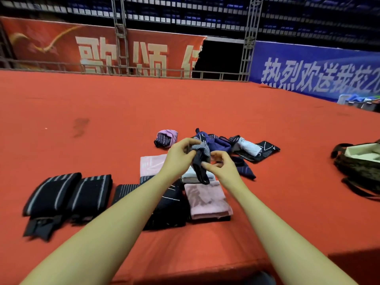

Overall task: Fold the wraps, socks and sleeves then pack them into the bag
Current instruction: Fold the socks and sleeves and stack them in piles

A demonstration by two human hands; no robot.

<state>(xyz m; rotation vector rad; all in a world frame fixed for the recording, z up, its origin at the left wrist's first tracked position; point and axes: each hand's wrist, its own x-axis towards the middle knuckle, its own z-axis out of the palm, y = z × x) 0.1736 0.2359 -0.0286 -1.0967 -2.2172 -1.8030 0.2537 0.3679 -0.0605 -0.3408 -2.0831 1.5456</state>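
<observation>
**Sock fold in progress, held above the sorted row**

Far left of the fingers, two rolled black wraps (67, 194) lie on the red floor (102, 103), with folded dark and pink pieces (207, 199) next to them, directly below the hands. The left hand (178, 159) grips the upper, grey-patterned end of a dark sock (200, 161), fingers (186, 144) curled round it. The right hand (223, 166) pinches the sock lower down, thumb and forefinger closed on the cloth. The sock's long axis runs near vertical, hanging between both hands; both are equally near. Just beyond the fingers lies the unfolded pile (236, 147). The bag (359, 163) sits well apart to the right, mouth open, nearer the right hand.
</observation>
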